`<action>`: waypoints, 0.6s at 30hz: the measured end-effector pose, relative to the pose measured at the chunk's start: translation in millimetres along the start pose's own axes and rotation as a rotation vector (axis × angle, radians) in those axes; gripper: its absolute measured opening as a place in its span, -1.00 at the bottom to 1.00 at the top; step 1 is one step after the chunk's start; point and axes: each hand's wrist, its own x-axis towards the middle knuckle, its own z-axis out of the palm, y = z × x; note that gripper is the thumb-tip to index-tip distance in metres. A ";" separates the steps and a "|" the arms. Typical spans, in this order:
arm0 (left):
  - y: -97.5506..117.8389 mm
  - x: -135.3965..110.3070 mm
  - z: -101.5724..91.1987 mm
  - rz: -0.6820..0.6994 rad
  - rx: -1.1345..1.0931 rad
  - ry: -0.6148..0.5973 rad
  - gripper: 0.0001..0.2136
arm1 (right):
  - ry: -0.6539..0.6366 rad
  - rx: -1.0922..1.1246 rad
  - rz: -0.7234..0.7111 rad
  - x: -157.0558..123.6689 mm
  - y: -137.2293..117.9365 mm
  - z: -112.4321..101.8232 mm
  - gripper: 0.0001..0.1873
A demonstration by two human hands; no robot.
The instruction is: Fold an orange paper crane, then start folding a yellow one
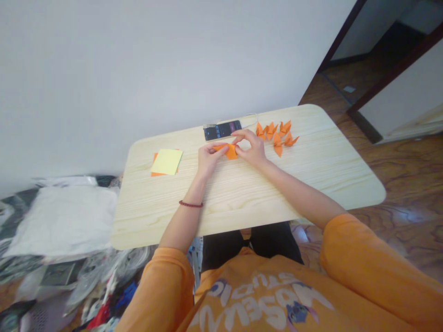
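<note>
A partly folded orange paper (pixel 229 151) lies on the pale wooden table (pixel 242 193) between both hands. My left hand (pixel 207 158) pinches its left end with closed fingers. On the paper's right side my right hand (pixel 252 146) presses down, fingers curled over it. Several finished orange folded paper figures (pixel 277 133) are grouped just right of my right hand. A small stack of square paper (pixel 166 162), yellow on top and orange beneath, sits to the left of my left hand.
A black phone (pixel 222 130) with a lit screen and a white cable lies at the table's far edge against the white wall. Plastic bags and clutter (pixel 58 240) fill the floor at left. Wooden floor and a doorway are at right.
</note>
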 end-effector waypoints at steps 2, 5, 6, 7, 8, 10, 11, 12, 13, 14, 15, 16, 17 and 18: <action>-0.4 -0.4 0.2 -0.001 0.027 -0.013 -0.75 | 0.012 -0.015 -0.032 -0.8 0.8 0.3 -0.64; 1.1 -1.6 0.8 0.024 0.073 -0.015 -0.77 | 0.010 -0.015 -0.055 -1.2 0.6 0.1 -0.66; 2.1 -2.0 1.0 0.037 0.080 -0.013 -0.78 | 0.001 -0.018 -0.046 -1.3 0.1 -0.1 -0.67; 3.2 -2.5 1.2 0.050 0.081 -0.013 -0.79 | -0.012 -0.022 -0.031 -1.3 -0.6 -0.4 -0.67; 4.2 -3.0 1.5 0.061 0.080 -0.016 -0.80 | -0.026 -0.026 -0.012 -1.4 -1.4 -0.7 -0.67; 6.1 -4.0 1.9 0.082 0.078 -0.026 -0.83 | -0.047 -0.028 0.027 -1.7 -3.0 -1.3 -0.66; 6.8 -4.4 2.1 0.091 0.081 -0.029 -0.84 | -0.054 -0.024 0.042 -1.8 -3.6 -1.4 -0.66; 7.2 -4.8 2.3 0.099 0.087 -0.029 -0.85 | -0.060 -0.018 0.055 -1.9 -4.0 -1.5 -0.65; 7.4 -5.2 2.4 0.106 0.095 -0.027 -0.86 | -0.064 -0.011 0.063 -2.0 -4.2 -1.6 -0.65; 7.5 -5.5 2.5 0.113 0.103 -0.024 -0.87 | -0.068 -0.003 0.070 -2.0 -4.2 -1.6 -0.65; 7.5 -5.7 2.6 0.119 0.110 -0.021 -0.87 | -0.073 0.004 0.075 -1.9 -4.1 -1.6 -0.65; 7.4 -5.9 2.6 0.126 0.117 -0.019 -0.87 | -0.077 0.011 0.078 -1.8 -4.0 -1.7 -0.65; 7.3 -6.1 2.7 0.133 0.125 -0.018 -0.88 | -0.079 0.016 0.078 -1.7 -3.7 -1.7 -0.65; 7.2 -6.3 2.8 0.139 0.134 -0.016 -0.88 | -0.080 0.022 0.073 -1.6 -3.5 -1.7 -0.65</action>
